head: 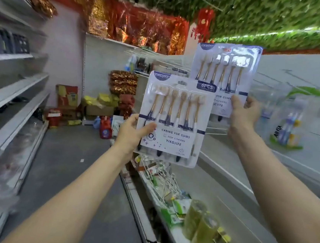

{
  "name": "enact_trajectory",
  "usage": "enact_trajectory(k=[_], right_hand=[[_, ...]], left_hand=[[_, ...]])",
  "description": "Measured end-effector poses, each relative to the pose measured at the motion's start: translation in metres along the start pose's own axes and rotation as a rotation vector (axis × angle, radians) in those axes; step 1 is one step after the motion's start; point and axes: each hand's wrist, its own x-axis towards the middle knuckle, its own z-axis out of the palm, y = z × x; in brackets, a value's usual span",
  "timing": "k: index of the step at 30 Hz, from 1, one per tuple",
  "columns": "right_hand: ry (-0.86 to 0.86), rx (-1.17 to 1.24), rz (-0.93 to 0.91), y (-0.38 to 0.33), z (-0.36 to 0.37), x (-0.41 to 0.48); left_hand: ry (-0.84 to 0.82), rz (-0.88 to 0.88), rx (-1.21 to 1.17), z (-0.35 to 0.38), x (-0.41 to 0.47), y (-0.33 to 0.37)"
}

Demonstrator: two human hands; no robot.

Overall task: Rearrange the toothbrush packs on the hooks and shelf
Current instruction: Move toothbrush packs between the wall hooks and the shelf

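White-carded near pack (175,111), marked 6PCS and holding 6 gold-stemmed toothbrushes, is pinched at its lower left edge by the left hand (132,131), thumb across the front. The far pack (225,69), a match, sits higher and partly behind it, gripped at its lower right edge by the right hand (243,113); both are held up in front of the right-side shelving (295,63).

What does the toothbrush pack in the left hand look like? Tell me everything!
The pack is a flat white card under clear plastic, holding six toothbrushes side by side, heads up, with gold necks. It reads 6PCS, CARING FOR GUMS and YIKOJIFE. It is held up nearly upright in the air. The left hand pinches its lower left edge, thumb on the front. Its top right corner overlaps the second pack.
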Motion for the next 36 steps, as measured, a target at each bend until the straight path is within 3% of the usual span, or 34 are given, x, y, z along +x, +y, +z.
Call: enact_trajectory(k=[9, 15, 30, 36], right_hand=[[0.111, -0.065, 0.050, 0.125, 0.207, 0.034], [0.166, -0.128, 0.076, 0.186, 0.321, 0.057], [0.191, -0.201, 0.051, 0.362, 0.517, 0.189], [0.260, -0.222, 0.076, 0.421, 0.553, 0.236]], left_hand=[[-0.050, -0.032, -0.007, -0.156, 0.194, -0.043], [-0.110, -0.038, -0.048, -0.222, 0.331, -0.062], [-0.263, -0.002, -0.112, -0.272, 0.628, -0.160], [-0.340, 0.019, -0.106, -0.268, 0.725, -0.195]])
